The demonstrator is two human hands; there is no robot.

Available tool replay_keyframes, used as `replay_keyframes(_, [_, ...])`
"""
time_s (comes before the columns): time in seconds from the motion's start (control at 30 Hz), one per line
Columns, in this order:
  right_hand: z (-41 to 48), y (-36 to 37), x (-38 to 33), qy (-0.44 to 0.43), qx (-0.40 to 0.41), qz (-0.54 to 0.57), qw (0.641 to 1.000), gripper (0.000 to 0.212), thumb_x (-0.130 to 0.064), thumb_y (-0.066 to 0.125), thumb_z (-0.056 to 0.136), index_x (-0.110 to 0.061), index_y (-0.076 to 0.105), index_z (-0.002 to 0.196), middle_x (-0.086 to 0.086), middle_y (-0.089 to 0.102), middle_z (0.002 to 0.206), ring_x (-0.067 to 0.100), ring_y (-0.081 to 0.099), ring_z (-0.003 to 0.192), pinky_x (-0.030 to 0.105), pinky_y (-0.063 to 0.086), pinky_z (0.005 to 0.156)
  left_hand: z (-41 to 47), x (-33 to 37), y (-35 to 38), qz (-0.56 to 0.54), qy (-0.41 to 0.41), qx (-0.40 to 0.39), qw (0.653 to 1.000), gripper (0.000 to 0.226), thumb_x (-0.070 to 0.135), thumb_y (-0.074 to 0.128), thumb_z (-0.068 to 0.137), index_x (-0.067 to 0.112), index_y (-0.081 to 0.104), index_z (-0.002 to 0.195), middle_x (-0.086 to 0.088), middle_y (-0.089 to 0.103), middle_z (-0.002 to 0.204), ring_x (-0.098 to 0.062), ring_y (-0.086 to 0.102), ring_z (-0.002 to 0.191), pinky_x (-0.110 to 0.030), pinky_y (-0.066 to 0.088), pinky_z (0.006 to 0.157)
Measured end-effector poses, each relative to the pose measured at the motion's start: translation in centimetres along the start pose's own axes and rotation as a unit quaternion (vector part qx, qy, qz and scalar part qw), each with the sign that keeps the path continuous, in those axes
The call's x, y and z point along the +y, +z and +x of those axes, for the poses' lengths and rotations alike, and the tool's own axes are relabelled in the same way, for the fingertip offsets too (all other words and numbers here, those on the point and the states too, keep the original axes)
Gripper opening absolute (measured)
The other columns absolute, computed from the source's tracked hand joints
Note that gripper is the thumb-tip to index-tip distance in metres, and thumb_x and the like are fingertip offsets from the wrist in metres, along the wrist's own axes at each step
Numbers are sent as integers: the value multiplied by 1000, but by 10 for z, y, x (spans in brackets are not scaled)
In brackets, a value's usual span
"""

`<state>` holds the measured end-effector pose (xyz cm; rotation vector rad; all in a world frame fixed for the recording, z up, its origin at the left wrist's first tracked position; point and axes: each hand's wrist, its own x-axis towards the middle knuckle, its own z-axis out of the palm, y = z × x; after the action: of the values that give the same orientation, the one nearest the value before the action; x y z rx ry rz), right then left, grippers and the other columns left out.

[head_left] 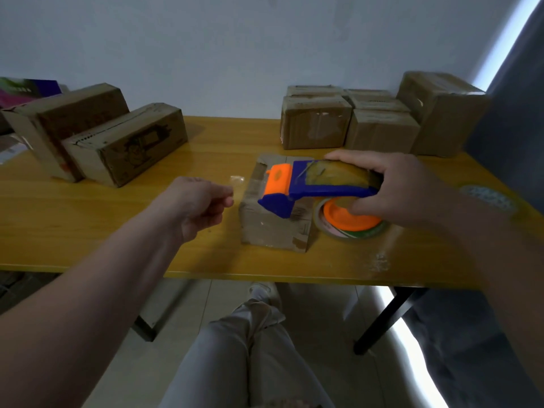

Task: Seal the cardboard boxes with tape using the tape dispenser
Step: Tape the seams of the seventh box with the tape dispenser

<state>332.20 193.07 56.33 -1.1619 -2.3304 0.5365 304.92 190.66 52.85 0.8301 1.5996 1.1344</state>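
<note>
Item: tape dispenser (318,187) — rear wrapped by right hand (406,189), nose jutting left of the grip above cardboard box (273,222); left hand (200,201) — curled beside box, hold unclear.

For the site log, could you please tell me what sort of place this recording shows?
Likely a small packing room: a wooden table before a bare wall, taped cardboard boxes grouped at its far right, and a tape dispenser held in the right hand.

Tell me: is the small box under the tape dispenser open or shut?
Shut: the small brown cardboard box has flaps lying flat beneath the blue-and-orange plastic tape dispenser.
</note>
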Motion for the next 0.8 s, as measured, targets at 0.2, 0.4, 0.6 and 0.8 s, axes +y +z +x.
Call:
replay_keyframes(0.2, [9,9,-8,-30,-3,-91,995,65,-21,74,75,-41,49,132,-11,59,104,6,60,81,17,49,66,7,-28,4,-21,-8,37,999,16,16,72,83,11,58,76,3,56,43,-3,45,34,-14,40,38])
replay_keyframes(0.4, [22,12,-14,-44,-20,-147,988,65,-23,73,75,-38,49,134,-13,53,99,1,51,75,7,36,62,14,-36,5,-16,4,54,998,24,22,72,82,13,54,70,6,54,40,-1,41,32,-15,36,37])
replay_keyframes(0.6, [24,15,-13,-49,-27,-138,989,62,-24,73,75,-38,51,131,-7,61,101,3,53,78,12,41,64,20,-43,5,2,8,61,998,26,24,71,84,14,52,70,5,52,43,-4,39,36,-16,33,37])
replay_keyframes(0.8, [22,17,-11,-36,-25,-126,991,62,-27,72,76,-39,49,132,-8,56,98,0,51,78,13,40,66,19,-48,12,27,-9,52,998,26,30,68,86,15,54,69,2,54,53,-10,42,47,-21,35,44])
